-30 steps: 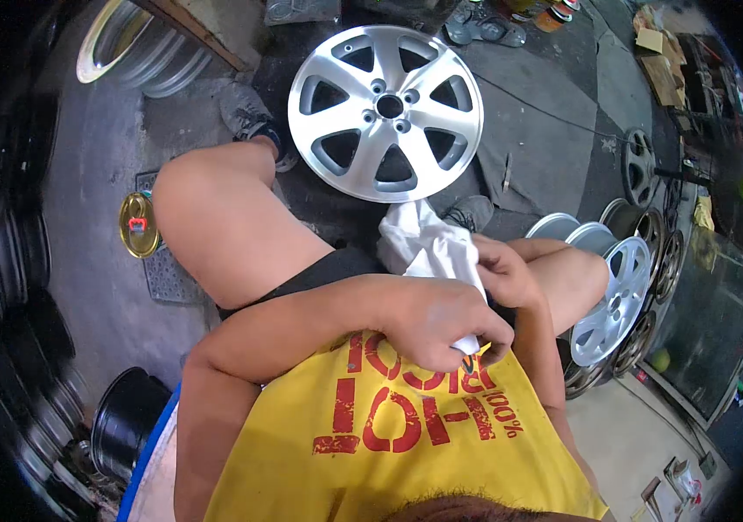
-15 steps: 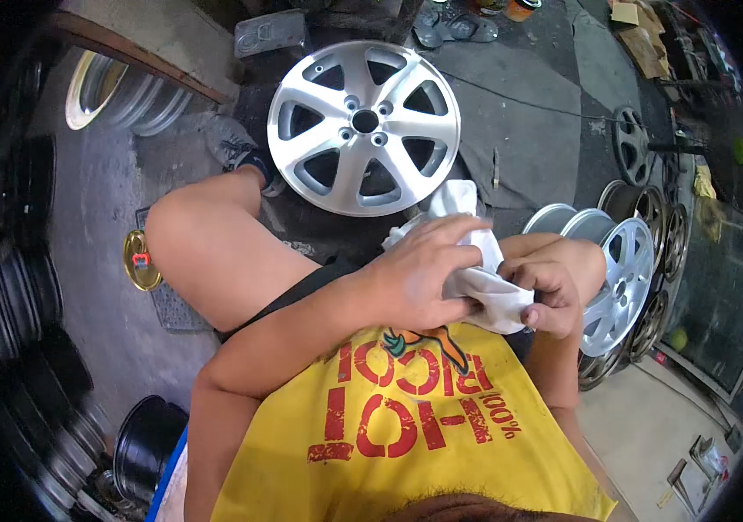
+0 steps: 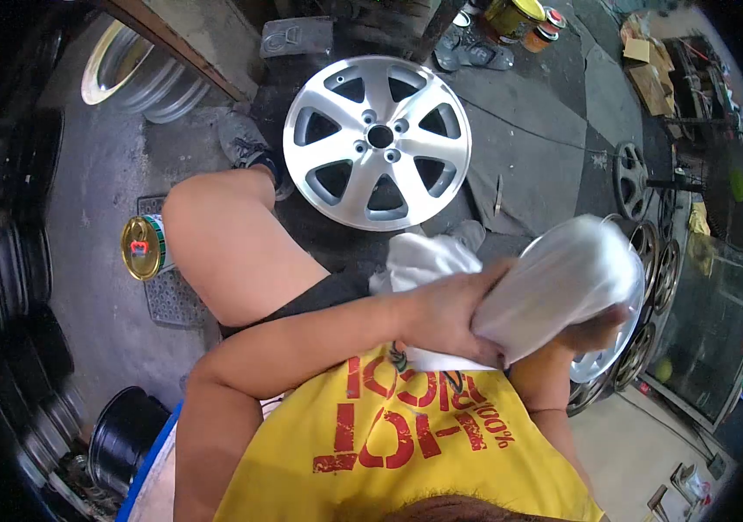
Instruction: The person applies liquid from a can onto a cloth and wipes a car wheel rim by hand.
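Note:
My left hand [image 3: 458, 317] is closed on a white cloth [image 3: 554, 291], thumb and fingers pinching it in front of my shirt. One part of the cloth rises in a rounded, motion-blurred fold to the right; another bunched part [image 3: 428, 261] lies over my lap. My right hand [image 3: 593, 331] is under the right end of the fold, partly covered and smeared, so its grip is unclear. On the floor ahead, just beyond the cloth, lies a silver alloy wheel [image 3: 350, 187] with wide spokes, face up.
A can with a gold top [image 3: 138, 248] stands left of my knee. Metal rims [image 3: 115, 65] lie at upper left, dark ones [image 3: 123, 439] at lower left. More wheels [image 3: 645, 248] stack on the right, near a glass panel [image 3: 711, 326]. Paint tins [image 3: 515, 19] sit at the back.
The white cloth, bunched between both hands before, now spreads upward and right in a large fold. My right hand has moved right and is partly covered. The view has shifted slightly.

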The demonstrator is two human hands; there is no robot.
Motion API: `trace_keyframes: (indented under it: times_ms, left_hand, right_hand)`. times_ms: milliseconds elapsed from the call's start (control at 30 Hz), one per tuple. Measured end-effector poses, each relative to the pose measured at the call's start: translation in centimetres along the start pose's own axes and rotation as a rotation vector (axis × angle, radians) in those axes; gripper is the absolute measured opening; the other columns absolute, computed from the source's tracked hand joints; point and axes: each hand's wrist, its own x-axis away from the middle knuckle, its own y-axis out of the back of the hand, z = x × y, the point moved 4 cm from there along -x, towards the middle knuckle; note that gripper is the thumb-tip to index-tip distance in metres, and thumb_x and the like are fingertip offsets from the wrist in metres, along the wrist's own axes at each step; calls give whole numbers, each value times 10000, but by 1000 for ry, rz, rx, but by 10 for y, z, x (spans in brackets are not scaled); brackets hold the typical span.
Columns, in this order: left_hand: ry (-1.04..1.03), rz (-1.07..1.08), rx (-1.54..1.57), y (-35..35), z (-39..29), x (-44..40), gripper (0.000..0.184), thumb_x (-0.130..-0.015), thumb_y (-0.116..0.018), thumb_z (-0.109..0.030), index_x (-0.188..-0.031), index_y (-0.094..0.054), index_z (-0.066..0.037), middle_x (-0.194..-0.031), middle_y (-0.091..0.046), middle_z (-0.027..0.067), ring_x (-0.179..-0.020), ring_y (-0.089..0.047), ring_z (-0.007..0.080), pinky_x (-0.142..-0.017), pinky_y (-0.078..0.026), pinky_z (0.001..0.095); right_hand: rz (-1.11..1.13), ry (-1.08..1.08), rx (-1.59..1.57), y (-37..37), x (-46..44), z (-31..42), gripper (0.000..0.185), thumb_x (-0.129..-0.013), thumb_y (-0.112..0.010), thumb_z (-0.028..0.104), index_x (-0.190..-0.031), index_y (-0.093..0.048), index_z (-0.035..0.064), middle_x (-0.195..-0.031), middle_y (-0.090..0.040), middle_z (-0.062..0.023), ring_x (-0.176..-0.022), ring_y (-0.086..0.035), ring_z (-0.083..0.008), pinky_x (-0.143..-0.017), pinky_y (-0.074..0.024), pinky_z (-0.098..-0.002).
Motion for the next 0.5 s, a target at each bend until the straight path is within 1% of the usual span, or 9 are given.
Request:
trace_keyframes:
  times_ms: [33,100,167,200,267,300,400,433,500]
  left_hand:
    - [13,22,-70,-11,8,-2,1061,-731,-848,-387,-1520,-257,6,-1265,-623,268,-1156,-632,420,-1046,-465,453]
    - [19,29,-132,-27,32,-8,1008,-769,-814,-369,-1512,-256,22,-1207,-653,276,-1103,-650,445,-1022,-480,460]
    - [168,10,-309,-36,54,-6,735,-858,-718,-339,-1414,-436,51,-1161,-674,281,-1058,-671,433,-980,-487,517]
    - [178,-4,-281,-30,48,-4,735,-858,-718,-339,-1414,-436,51,-1161,-674,281,-1058,-671,433,-980,-487,517]
    - [428,298,-735,-24,42,7,476,-916,-633,-304,-1228,-622,55,-1100,-694,276,-1044,-686,397,-983,-464,554]
    - [376,102,-823,-30,66,18,372,-914,-631,-298,-1066,-712,31,-1065,-707,233,-998,-702,356,-977,-448,550]
    - [382,-39,-991,-36,66,32,317,-908,-595,-234,-1057,-685,31,-1010,-721,157,-916,-705,291,-899,-468,442]
    - [396,-39,-976,-36,69,34,317,-908,-595,-234,-1057,-685,31,-1010,-721,157,-916,-705,291,-899,-468,442]
    - [370,-20,-955,-36,70,33,285,-903,-586,-184,-1061,-669,39,-1003,-723,153,-928,-707,285,-855,-472,430]
  right_hand:
    - [-65,137,71,7,-20,15,868,-857,-541,575,-1532,-386,52,-1521,-448,-244,-1397,-454,-425,-1177,-328,-603]
    - [-57,230,576,24,-75,41,704,-935,-563,458,-1453,-467,-10,-1402,-556,-240,-1274,-570,-403,-1102,-436,-556]
    - [-280,229,1196,84,-103,12,722,-925,-636,424,-1459,-450,-24,-1347,-598,-218,-1200,-623,-363,-1057,-479,-498]
    - [-199,140,1403,102,-114,-17,720,-916,-687,393,-1447,-457,-35,-1310,-621,-213,-1149,-652,-350,-1027,-502,-455]
    - [63,-457,1471,100,-95,-93,799,-840,-801,350,-1439,-452,-47,-1354,-577,-251,-1225,-592,-374,-1082,-445,-428]
    - [341,-472,1597,133,-78,-135,812,-803,-826,307,-1435,-455,-41,-1386,-544,-263,-1267,-544,-395,-1116,-405,-428]
    - [1012,-565,1622,137,-31,-196,998,-766,-822,249,-1572,-284,8,-1593,-327,-247,-1499,-263,-396,-1235,-193,-410]
    - [1042,-586,1678,158,-19,-206,1042,-744,-812,240,-1589,-239,35,-1627,-239,-246,-1517,-207,-415,-1244,-173,-414]
    - [1124,-566,1673,163,-10,-211,1014,-744,-809,234,-1580,-267,42,-1618,-263,-240,-1516,-213,-410,-1245,-173,-420]
